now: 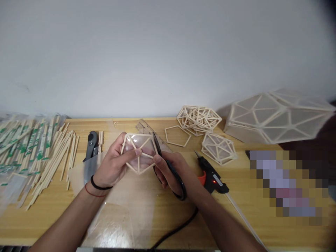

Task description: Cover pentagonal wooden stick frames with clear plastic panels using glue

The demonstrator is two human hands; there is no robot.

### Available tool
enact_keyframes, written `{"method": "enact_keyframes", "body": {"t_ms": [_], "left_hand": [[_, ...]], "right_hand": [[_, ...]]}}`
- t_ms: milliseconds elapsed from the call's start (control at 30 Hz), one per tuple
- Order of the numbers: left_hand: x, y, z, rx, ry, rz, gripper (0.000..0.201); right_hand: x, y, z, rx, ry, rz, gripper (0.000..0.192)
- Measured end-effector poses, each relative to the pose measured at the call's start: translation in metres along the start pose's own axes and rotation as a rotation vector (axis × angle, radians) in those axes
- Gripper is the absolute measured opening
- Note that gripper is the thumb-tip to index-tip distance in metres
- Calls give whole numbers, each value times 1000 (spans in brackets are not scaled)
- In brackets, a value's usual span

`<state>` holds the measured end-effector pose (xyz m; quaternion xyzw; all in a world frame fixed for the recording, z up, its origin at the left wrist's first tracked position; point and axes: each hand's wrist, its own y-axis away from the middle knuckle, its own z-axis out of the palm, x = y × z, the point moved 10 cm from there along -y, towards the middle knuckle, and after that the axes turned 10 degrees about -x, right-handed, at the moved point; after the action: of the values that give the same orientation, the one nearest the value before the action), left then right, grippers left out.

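Above table middle: left hand (114, 161) pinching stick frame (140, 152), right hand (168, 167) fingers closed around scissors (169, 168) (blades at film edge); cut close along stick, frame steady.

I see a pale cream stick frame (139, 153) with a clear film skin, black scissors (172, 173) beside it, and black and red bands (98, 188) on one wrist; the counter (262, 227) is honey-yellow wood, the glue gun (211, 176) black with an orange trigger and red light, the chopstick wrappers (23, 147) white with green print, the wall (157, 52) plain grey-white
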<state>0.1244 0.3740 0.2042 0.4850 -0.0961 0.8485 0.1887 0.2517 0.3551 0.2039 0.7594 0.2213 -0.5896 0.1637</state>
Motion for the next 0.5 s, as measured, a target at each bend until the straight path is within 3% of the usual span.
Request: {"method": "enact_keyframes", "body": {"t_ms": [500], "left_hand": [[-2, 1, -3, 15, -2, -5, 31]], "right_hand": [[14, 1, 2, 28, -110, 58, 48]]}}
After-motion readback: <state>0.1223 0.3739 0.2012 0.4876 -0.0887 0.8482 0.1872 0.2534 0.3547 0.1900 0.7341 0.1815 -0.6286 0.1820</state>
